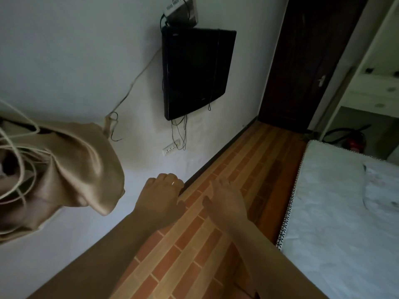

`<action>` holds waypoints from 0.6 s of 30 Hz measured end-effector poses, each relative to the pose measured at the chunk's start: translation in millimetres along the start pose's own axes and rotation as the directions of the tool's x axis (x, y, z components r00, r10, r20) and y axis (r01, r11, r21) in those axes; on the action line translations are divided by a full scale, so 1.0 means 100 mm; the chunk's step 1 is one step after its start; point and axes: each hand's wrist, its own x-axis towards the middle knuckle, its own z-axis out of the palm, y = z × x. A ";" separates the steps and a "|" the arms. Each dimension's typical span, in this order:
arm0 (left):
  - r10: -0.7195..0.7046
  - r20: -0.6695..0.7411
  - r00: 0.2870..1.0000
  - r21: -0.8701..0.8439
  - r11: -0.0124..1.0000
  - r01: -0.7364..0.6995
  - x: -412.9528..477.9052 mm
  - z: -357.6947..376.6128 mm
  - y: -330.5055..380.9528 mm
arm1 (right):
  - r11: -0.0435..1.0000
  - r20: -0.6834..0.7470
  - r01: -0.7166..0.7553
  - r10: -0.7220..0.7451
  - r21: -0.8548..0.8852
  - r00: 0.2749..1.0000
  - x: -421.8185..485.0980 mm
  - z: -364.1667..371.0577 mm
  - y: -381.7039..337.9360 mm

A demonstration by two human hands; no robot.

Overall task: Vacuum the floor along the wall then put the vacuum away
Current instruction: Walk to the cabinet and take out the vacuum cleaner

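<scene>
Both my hands reach forward over the brick-patterned floor [244, 160] that runs along the white wall [64, 61]. My left hand [160, 195] hangs with its fingers loosely curled near the dark skirting board [218, 157] and holds nothing. My right hand [226, 196] is stretched out with relaxed fingers, also empty. A red vacuum cleaner [354, 144] with a black hose stands far off at the right, beyond the bed, partly hidden by the bed's corner.
A bed with a white cover [336, 212] borders the floor strip on the right. A black TV [194, 72] hangs on the wall with cables down to a socket strip [171, 148]. A beige cloth [71, 169] hangs at left. A dark door [302, 61] closes the far end.
</scene>
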 end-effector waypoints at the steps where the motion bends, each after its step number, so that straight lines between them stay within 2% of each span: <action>1: 0.014 -0.012 1.000 -0.009 1.000 -0.014 0.13 0.02 -0.04 | 1.000 -0.004 0.000 0.000 -0.004 1.000 0.13 0.00 -0.02; 5: 0.038 -0.050 0.998 -0.072 0.996 -0.042 0.67 0.13 -0.25 | 0.999 -0.005 -0.048 0.048 -0.014 0.999 0.60 0.03 -0.08; 9: 0.106 -0.050 0.993 -0.065 0.992 -0.109 1.28 0.32 -0.52 | 0.994 -0.058 -0.109 0.108 -0.015 0.992 1.02 0.09 -0.08; 13: 0.185 -0.088 0.979 -0.114 0.974 -0.194 1.93 0.48 -0.76 | 0.974 -0.100 -0.225 0.223 -0.007 0.970 1.53 0.03 -0.14; 18: 0.305 -0.085 0.949 -0.145 0.938 -0.315 2.63 0.62 -0.72 | 0.940 -0.165 -0.340 0.334 -0.008 0.928 1.95 -0.10 0.02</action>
